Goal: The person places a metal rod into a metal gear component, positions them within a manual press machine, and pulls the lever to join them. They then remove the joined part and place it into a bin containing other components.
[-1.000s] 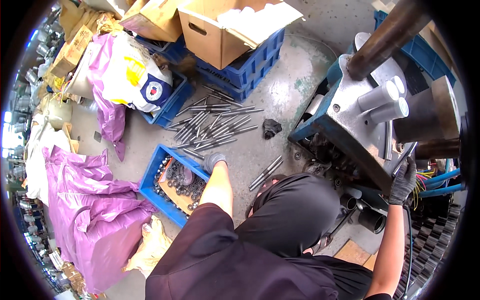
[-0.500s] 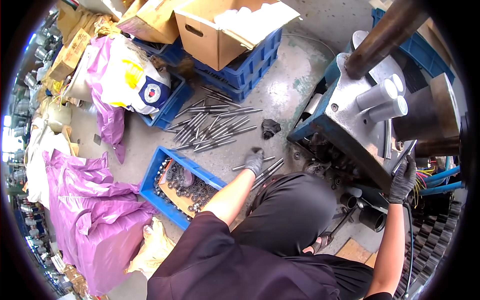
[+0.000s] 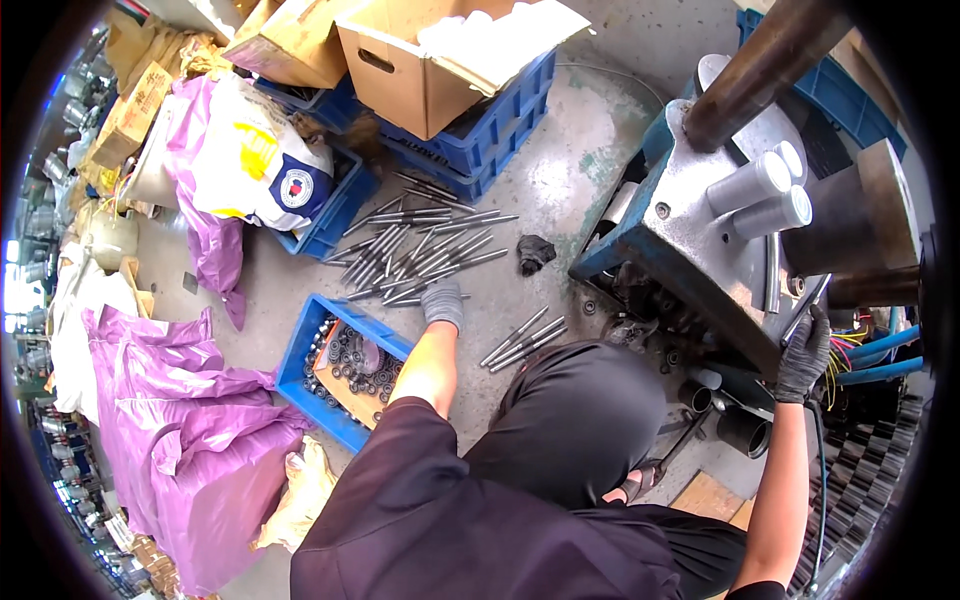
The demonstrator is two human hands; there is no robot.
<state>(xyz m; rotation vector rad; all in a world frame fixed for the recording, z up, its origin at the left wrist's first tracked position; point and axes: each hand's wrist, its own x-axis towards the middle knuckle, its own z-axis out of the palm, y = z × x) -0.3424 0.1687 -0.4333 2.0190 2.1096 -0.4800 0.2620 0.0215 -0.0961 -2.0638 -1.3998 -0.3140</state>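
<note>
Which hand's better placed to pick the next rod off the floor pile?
Left, I'd say. The left hand is at the near edge of the rod pile; the right hand is well off to the right, beside the machine.

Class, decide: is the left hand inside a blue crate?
No: the left hand is at the near edge of the metal rod pile.

The grey-gloved left hand hides the middle of a slim metal rod; the upper edge cuts off a thick, dark-brown metal pipe.
</note>
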